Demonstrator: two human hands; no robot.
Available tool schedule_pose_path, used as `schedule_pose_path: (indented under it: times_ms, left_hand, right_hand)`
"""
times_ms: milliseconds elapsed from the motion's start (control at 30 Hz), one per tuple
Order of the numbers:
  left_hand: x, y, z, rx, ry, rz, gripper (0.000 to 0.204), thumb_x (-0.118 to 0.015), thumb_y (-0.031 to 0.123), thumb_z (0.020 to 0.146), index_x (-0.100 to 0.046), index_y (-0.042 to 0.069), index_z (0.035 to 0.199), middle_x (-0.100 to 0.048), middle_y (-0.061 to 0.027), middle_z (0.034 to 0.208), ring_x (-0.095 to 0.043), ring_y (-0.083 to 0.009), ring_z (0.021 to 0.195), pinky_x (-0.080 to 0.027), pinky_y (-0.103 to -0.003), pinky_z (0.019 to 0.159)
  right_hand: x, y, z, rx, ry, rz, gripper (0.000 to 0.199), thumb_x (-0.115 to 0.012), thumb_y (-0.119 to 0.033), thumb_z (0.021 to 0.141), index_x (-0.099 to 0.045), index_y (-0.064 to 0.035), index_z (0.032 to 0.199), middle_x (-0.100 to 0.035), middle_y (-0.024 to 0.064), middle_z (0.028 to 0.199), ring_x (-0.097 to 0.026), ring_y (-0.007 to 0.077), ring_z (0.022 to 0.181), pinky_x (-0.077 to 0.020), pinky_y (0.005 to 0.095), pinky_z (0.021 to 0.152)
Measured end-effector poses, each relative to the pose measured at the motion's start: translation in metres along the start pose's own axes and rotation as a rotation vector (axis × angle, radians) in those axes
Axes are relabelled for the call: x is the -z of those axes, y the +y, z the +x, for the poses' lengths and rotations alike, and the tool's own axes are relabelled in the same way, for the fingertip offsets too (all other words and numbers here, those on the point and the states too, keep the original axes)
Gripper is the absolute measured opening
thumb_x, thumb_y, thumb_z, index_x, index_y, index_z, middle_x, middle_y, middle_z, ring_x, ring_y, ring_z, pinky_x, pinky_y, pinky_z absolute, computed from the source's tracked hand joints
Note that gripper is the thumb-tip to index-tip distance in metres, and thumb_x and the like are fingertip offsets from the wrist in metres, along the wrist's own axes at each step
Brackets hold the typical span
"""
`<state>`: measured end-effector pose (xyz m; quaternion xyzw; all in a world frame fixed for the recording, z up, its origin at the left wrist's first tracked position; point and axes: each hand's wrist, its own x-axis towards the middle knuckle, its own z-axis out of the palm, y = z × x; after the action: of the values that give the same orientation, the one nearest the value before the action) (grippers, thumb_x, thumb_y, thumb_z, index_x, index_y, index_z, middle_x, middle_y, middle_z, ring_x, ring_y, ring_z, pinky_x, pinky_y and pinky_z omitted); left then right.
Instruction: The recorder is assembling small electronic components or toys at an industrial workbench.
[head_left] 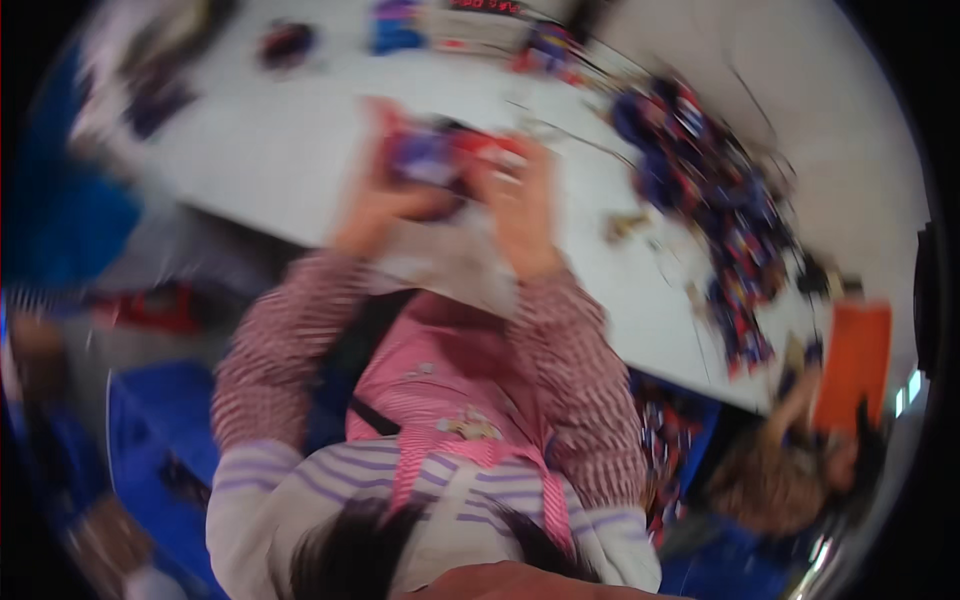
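The picture is smeared by motion. My left hand (375,205) and my right hand (520,205) are both closed on a small red, blue and white packet (440,155), held over the near edge of a white table (270,150). Both forearms wear red-and-white checked sleeves and rise from the lower edge. A pale sheet or bag (450,255) lies under my hands at the table edge. A pink apron and striped top fill the lower middle.
A long heap of dark blue and red packets (715,215) lies on the table to the right. Blue crates (160,440) stand at lower left. Another person (790,470) sits at lower right by an orange object (850,365). More items crowd the table's far end.
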<state>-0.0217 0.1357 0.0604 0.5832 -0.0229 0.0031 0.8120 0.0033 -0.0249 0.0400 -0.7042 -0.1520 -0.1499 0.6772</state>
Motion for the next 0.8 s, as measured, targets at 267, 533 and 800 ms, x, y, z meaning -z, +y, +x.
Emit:
schedule_pose_path:
  times_ms: [267,533,800]
  left_hand:
    - [0.311,0.041,0.063,-0.176,0.535,0.457,0.037,-0.068,0.010,0.080,-0.056,-0.001,0.113,-0.063,-0.0100,0.107,-0.061,-0.0166,0.096,-0.050,-0.024,0.080]
    - [0.464,0.045,0.179,-0.142,0.909,0.872,0.069,-0.079,0.041,0.069,-0.052,-0.002,0.116,-0.060,-0.0164,0.107,-0.061,-0.0217,0.094,-0.049,-0.028,0.082]
    - [0.310,0.021,0.107,-0.460,0.645,1.416,0.050,-0.062,0.036,0.085,-0.053,0.001,0.119,-0.059,-0.0169,0.111,-0.057,-0.0264,0.098,-0.043,-0.033,0.090]
  right_hand:
    - [-0.012,-0.018,-0.057,0.170,-0.153,-0.417,0.019,-0.065,-0.019,0.078,-0.057,-0.0058,0.090,-0.053,0.0095,0.089,-0.052,0.0260,0.082,-0.0448,0.0332,0.075]
    - [0.098,-0.054,-0.113,-0.107,-0.016,-0.556,0.012,-0.065,-0.010,0.081,-0.060,-0.0027,0.091,-0.055,0.0063,0.085,-0.050,0.0146,0.063,-0.0430,0.0231,0.060]
    - [0.271,-0.052,-0.126,-0.522,0.908,-0.136,0.024,-0.060,-0.015,0.088,-0.059,0.0034,0.104,-0.063,0.0117,0.089,-0.057,0.0140,0.069,-0.0470,0.0224,0.059]
